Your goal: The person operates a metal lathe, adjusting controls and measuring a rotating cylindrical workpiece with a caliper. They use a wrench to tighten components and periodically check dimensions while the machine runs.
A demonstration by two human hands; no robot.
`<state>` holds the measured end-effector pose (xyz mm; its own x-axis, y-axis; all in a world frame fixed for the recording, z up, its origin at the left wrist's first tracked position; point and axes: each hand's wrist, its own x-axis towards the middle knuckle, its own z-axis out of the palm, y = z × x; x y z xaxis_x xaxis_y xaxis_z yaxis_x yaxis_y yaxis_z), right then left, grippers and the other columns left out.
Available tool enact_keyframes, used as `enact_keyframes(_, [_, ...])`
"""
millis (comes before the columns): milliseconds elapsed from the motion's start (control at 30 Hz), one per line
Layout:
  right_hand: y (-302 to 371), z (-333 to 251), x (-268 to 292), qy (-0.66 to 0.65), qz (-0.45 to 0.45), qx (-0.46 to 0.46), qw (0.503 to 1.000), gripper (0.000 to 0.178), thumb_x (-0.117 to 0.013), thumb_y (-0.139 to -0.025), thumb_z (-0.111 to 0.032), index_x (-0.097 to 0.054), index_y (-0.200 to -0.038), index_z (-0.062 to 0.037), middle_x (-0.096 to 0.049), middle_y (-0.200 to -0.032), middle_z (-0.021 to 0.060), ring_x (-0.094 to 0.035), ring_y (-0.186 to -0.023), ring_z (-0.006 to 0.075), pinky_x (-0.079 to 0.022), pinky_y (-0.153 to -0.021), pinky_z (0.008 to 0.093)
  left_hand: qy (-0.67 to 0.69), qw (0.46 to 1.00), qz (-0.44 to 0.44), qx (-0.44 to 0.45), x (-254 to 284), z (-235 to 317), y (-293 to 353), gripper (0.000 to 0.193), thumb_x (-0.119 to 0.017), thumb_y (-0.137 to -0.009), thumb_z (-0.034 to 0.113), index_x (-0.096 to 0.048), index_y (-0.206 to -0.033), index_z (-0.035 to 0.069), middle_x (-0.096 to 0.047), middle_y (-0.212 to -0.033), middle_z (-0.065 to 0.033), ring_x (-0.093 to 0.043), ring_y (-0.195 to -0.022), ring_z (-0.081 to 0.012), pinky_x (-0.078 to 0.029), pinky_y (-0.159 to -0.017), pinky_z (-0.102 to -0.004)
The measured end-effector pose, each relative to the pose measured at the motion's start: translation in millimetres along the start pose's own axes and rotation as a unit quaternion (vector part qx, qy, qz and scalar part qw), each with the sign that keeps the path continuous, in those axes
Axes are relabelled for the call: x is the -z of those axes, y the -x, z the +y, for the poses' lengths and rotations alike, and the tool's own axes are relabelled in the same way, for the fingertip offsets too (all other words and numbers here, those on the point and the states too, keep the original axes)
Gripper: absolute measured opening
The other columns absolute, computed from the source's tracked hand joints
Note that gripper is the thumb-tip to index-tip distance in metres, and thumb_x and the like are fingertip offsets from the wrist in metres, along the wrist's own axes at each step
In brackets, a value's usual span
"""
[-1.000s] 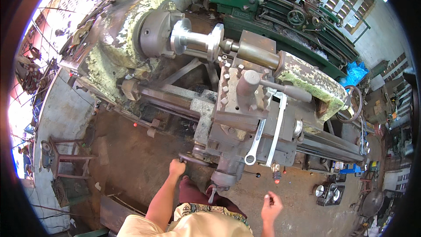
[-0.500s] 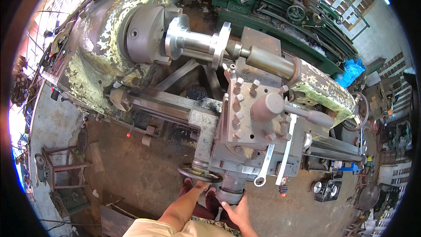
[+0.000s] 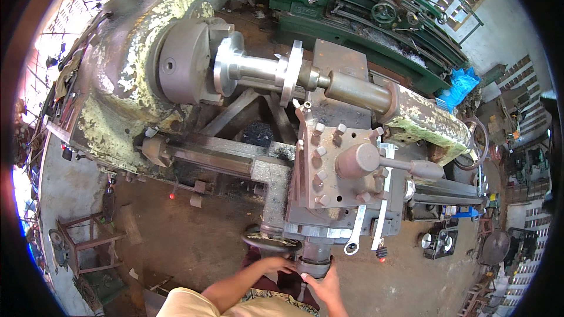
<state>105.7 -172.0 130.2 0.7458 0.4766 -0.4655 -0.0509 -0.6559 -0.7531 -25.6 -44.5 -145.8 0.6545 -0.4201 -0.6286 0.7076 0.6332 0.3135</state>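
Observation:
Below a lathe's tool post (image 3: pixel 329 167), my right hand (image 3: pixel 326 286) grips the round dial collar (image 3: pixel 314 268) of the cross-slide, thumb across its near side. My left hand (image 3: pixel 279 265) lies just under the black-rimmed handwheel (image 3: pixel 271 240), its fingers reaching to the collar's left side; the fingertips are partly hidden. A small crank handle (image 3: pixel 302 291) hangs below the collar. A shiny flanged metal shaft (image 3: pixel 258 67) is held between the chuck (image 3: pixel 187 63) and the tailstock quill (image 3: pixel 359 91).
A combination wrench (image 3: pixel 354 232) and a flat metal bar (image 3: pixel 382 217) lie beside the tool post, over the carriage's front edge. A clamping lever (image 3: pixel 414 167) sticks out right. Behind stands a green lathe (image 3: pixel 352 29) with a blue plastic bag (image 3: pixel 459 87). A metal-framed stand (image 3: pixel 91 240) is at left.
My left hand has moved from beside the handwheel rightward and down, to the dial collar. My right hand stays on the collar. The view has shifted slightly.

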Motion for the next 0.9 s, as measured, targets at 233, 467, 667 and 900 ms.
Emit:
enact_keyframes(233, [4.8,-3.0,-8.8,-0.031,0.05,-0.01,0.998,0.107,-0.09,-0.063,-0.032,-0.034,-0.143,0.0106,-0.054,-0.131,0.0314,-0.056,-0.122,0.0407,-0.046,-0.103,0.0442,-0.48,0.527,0.685,0.155,167.2,47.8,193.6,0.107,-0.074,-0.08,0.032,-0.008,-0.157,-0.001,-0.001,-0.165,-0.0221,-0.012,-0.152,-0.0372,-0.036,-0.115,-0.0464])
enact_keyframes(467, [4.2,1.5,-16.0,-0.056,0.092,-0.017,0.994,0.111,-0.091,-0.061,-0.03,-0.032,-0.144,0.0128,-0.052,-0.133,0.0316,-0.054,-0.124,0.0411,-0.043,-0.105,0.045,-0.492,0.568,0.608,0.257,223.1,109.3,259.2,0.11,-0.069,-0.083,0.037,0.002,-0.158,-0.001,0.01,-0.167,-0.0137,0.011,-0.154,-0.0307,-0.028,-0.119,-0.051])
enact_keyframes(667, [4.4,-12.4,-6.4,-0.038,0.069,-0.029,0.996,0.113,-0.092,-0.06,-0.025,-0.029,-0.145,0.0138,-0.05,-0.136,0.0312,-0.053,-0.127,0.0379,-0.042,-0.107,0.0433,-0.506,0.551,0.637,0.183,243.5,89.0,265.6,0.089,-0.062,-0.084,0.031,-0.021,-0.157,0.001,-0.013,-0.167,-0.0133,-0.007,-0.155,-0.0279,-0.034,-0.117,-0.0475])
enact_keyframes(900, [3.7,-11.7,-1.6,-0.024,0.046,-0.031,0.998,0.115,-0.091,-0.061,-0.028,-0.027,-0.146,0.0136,-0.051,-0.133,0.032,-0.053,-0.125,0.0411,-0.042,-0.107,0.0447,-0.543,0.56,0.598,0.185,286.2,95.5,269.3,0.047,-0.059,-0.082,0.019,-0.064,-0.123,-0.002,-0.069,-0.114,-0.0241,-0.067,-0.107,-0.0395,-0.054,-0.093,-0.0437])
